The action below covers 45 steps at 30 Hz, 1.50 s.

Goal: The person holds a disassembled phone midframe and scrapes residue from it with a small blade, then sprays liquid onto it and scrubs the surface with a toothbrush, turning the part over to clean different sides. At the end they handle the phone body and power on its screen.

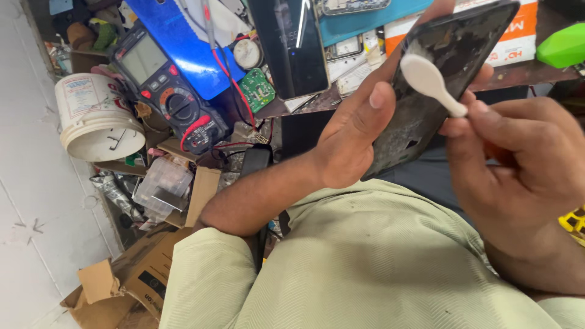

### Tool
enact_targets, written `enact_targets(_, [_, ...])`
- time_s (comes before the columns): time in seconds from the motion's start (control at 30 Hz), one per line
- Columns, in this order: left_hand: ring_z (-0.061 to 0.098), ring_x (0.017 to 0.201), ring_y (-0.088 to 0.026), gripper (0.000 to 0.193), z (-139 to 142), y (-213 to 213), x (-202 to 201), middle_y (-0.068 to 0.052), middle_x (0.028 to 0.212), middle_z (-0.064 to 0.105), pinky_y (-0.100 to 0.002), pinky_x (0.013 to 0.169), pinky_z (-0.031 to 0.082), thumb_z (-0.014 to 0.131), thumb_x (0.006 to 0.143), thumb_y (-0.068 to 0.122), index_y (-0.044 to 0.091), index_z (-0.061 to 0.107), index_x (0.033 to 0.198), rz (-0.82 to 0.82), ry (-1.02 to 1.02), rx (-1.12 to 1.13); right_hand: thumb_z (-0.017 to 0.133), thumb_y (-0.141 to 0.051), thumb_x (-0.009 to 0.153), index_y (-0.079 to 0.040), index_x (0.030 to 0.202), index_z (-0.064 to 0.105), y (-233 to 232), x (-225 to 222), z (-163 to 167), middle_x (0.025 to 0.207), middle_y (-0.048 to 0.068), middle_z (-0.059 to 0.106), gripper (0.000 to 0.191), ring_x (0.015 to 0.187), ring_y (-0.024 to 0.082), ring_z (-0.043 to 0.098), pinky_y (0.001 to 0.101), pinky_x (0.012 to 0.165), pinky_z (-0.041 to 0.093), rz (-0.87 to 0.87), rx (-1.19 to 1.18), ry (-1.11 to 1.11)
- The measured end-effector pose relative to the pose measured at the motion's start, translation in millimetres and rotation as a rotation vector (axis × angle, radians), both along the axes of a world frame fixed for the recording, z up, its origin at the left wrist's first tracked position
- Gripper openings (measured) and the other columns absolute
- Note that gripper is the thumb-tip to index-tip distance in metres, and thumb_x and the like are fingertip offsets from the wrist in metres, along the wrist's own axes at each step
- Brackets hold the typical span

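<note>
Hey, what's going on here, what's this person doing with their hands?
A person in a pale green shirt holds a dark phone panel in the left hand, its scuffed inner face towards the camera. The right hand pinches a small white plastic spatula, its rounded end against the panel. Behind is a cluttered workbench with a multimeter, another phone, a green circuit board and a white tub.
</note>
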<state>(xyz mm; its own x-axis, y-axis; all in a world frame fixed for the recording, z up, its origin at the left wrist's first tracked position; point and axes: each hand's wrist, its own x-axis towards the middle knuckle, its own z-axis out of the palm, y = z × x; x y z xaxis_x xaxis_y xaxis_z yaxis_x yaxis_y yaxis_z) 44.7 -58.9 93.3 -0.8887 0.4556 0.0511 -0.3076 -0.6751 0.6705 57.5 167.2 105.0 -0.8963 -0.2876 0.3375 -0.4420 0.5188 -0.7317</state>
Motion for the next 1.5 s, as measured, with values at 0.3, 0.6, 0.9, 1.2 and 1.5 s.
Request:
enact_targets(0.3, [0.046, 0.135, -0.013, 0.092, -1.1, 6.7, -2.7, -0.004, 0.157, 0.035, -0.030, 0.110, 0.045, 0.047, 0.106, 0.069, 0.018, 0.002, 0.168, 0.000, -0.009, -0.038, 0.072, 0.006, 0.113, 0.005, 0.117, 0.060, -4.7, -4.8, 3.9, 0.103, 0.011, 0.060, 0.013, 0.073, 0.012, 0.051, 0.0232, 0.063, 0.037, -0.042, 0.048, 0.045])
enact_targets(0.6, [0.049, 0.131, -0.012, 0.082, -10.0, 2.9, -3.3, -0.007, 0.152, 0.043, -0.026, 0.110, 0.046, 0.042, 0.111, 0.067, 0.018, 0.007, 0.166, 0.007, 0.046, -0.049, 0.073, 0.005, 0.104, 0.005, 0.105, 0.060, -13.7, -4.7, 16.9, 0.091, 0.014, 0.063, 0.014, 0.062, 0.010, 0.052, 0.0215, 0.055, 0.039, -0.049, -0.036, -0.112])
enact_targets(0.9, [0.053, 0.129, -0.018, 0.070, -18.9, -10.9, -9.3, -0.014, 0.151, 0.046, -0.036, 0.105, 0.051, 0.037, 0.113, 0.063, 0.014, 0.023, 0.161, 0.224, 0.063, -0.012, 0.082, 0.000, 0.096, -0.002, 0.089, 0.062, -39.4, 17.7, 9.4, 0.081, 0.009, 0.065, 0.021, 0.057, 0.013, 0.057, 0.0247, 0.049, 0.041, 0.128, 0.077, -0.143])
enact_targets(1.2, [0.062, 0.119, -0.024, 0.060, -31.3, -11.3, -7.0, -0.023, 0.136, 0.056, -0.040, 0.103, 0.053, 0.032, 0.119, 0.061, 0.009, 0.034, 0.149, 0.252, 0.032, 0.088, 0.079, -0.002, 0.086, 0.005, 0.091, 0.066, -33.5, -11.3, 49.9, 0.081, 0.014, 0.068, 0.015, 0.054, 0.015, 0.056, 0.0281, 0.048, 0.041, 0.122, 0.093, -0.168])
enact_targets(1.5, [0.063, 0.120, -0.027, 0.068, -45.5, -30.6, -8.2, -0.026, 0.133, 0.059, -0.039, 0.105, 0.053, 0.025, 0.118, 0.062, 0.004, 0.045, 0.148, 0.115, 0.030, 0.213, 0.084, -0.003, 0.086, 0.002, 0.092, 0.071, 10.7, 31.0, -2.0, 0.086, 0.014, 0.071, 0.015, 0.067, 0.017, 0.067, 0.0284, 0.056, 0.052, 0.233, 0.273, -0.345])
